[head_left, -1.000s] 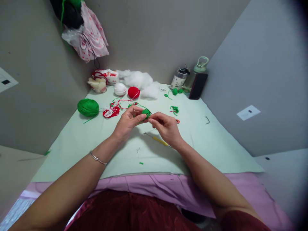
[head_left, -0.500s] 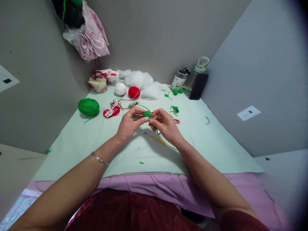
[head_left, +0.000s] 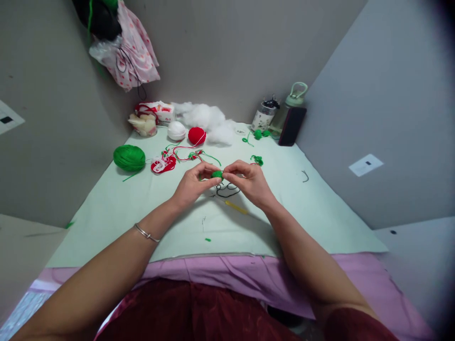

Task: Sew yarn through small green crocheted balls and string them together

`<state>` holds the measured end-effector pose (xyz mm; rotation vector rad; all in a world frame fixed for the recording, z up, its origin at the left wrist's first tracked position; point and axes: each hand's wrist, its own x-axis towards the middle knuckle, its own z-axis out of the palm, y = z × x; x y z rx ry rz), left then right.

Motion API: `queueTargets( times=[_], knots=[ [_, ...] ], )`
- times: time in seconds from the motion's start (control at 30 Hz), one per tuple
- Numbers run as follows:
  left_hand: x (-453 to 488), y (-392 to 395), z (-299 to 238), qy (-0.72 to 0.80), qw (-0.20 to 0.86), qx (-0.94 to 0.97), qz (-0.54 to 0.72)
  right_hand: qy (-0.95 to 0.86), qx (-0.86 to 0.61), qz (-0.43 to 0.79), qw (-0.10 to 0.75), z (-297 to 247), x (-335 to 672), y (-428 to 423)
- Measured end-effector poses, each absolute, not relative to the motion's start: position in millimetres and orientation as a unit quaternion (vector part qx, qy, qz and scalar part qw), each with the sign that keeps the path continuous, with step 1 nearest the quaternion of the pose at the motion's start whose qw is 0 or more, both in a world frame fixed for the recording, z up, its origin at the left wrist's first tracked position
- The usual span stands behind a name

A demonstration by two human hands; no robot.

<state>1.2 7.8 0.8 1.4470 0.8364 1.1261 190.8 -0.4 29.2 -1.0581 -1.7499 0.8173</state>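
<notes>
Both hands meet over the middle of the pale green mat (head_left: 117,213). My left hand (head_left: 194,182) pinches a small green crocheted piece (head_left: 216,174) between thumb and fingers. My right hand (head_left: 249,180) pinches the same piece from the right, fingers closed. A loop of dark thread (head_left: 225,191) hangs below the piece onto the mat. A yellow-handled crochet hook (head_left: 235,207) lies on the mat just under my right wrist.
A green yarn ball (head_left: 129,157) sits at the left, with a red and white yarn tangle (head_left: 164,164) beside it. White (head_left: 177,130) and red (head_left: 196,135) yarn balls, stuffing (head_left: 208,118), a jar (head_left: 263,116), a bottle (head_left: 294,97) and a dark phone (head_left: 291,126) line the back.
My hands have drawn closer together around the green piece and lowered slightly. A dark thread loop now shows beneath it.
</notes>
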Motion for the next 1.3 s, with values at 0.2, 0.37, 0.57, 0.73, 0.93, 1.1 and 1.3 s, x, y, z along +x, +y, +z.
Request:
queueTargets(
  times=[0.2, 0.37, 0.57, 0.73, 0.93, 1.1, 1.3],
  knots=[
    [2.9, 7.2, -2.0, 0.368, 0.519, 0.648, 0.418, -0.515, -0.445, 0.404, 0.611, 40.0, 202.4, 8.3],
    [1.6, 8.9, 0.0, 0.373, 0.506, 0.661, 0.409, -0.434, -0.404, 0.592, 0.546, 50.2, 206.0, 9.7],
    [-16.1, 19.7, 2.1, 0.395, 0.411, 0.716, 0.404, -0.478, -0.399, 0.502, 0.6, 60.8, 260.2, 22.8],
    [-29.0, 28.9, 4.3, 0.422, 0.391, 0.705, 0.415, -0.486, -0.395, 0.347, 0.698, 66.3, 356.2, 36.5],
    [-27.0, 28.8, 9.2, 0.35, 0.522, 0.635, 0.449, -0.479, -0.392, 0.491, 0.613, 60.8, 307.0, 34.0],
    [-18.6, 22.7, 12.3, 0.326, 0.52, 0.632, 0.473, -0.514, -0.422, 0.603, 0.44, 43.7, 217.2, 15.0],
    [-14.6, 18.4, 14.4, 0.328, 0.495, 0.644, 0.482, -0.552, -0.402, 0.635, 0.361, 25.5, 194.0, 9.1]
  ],
)
